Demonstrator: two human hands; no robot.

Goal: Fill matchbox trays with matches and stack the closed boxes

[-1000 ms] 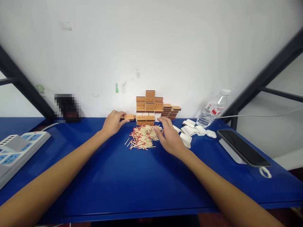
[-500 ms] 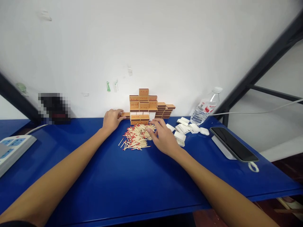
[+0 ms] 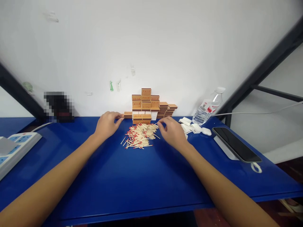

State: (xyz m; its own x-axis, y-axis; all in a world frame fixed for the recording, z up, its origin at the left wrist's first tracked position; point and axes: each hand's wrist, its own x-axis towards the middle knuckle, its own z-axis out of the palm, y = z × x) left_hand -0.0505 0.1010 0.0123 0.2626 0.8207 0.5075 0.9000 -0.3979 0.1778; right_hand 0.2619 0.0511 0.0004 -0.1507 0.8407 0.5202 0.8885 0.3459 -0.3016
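Observation:
My left hand [image 3: 107, 126] is closed at the left end of a row of orange matchboxes, its thumb and fingers pinching a matchbox [image 3: 120, 116] that mostly hides behind them. Right beside that one sits another matchbox [image 3: 128, 115]. A stepped stack of matchboxes [image 3: 146, 104] stands against the wall, with white box trays [image 3: 142, 112] showing in its lower part. In front lies a heap of red-tipped matches [image 3: 141, 136]. At the heap's right edge my right hand [image 3: 172, 132] has thumb and forefinger pressed together; what they hold, if anything, is too small to make out.
More matchboxes [image 3: 163, 110] are piled right of the stack. White trays [image 3: 186, 126], a white case [image 3: 206, 131], a water bottle [image 3: 208, 107] and a phone [image 3: 236, 145] lie to the right. A power strip [image 3: 19, 148] is at left on the blue table [image 3: 132, 183].
My left hand has shifted left, revealing more of the matchbox row. My right hand has drawn back to the right from the stack, and its fingertips have come together.

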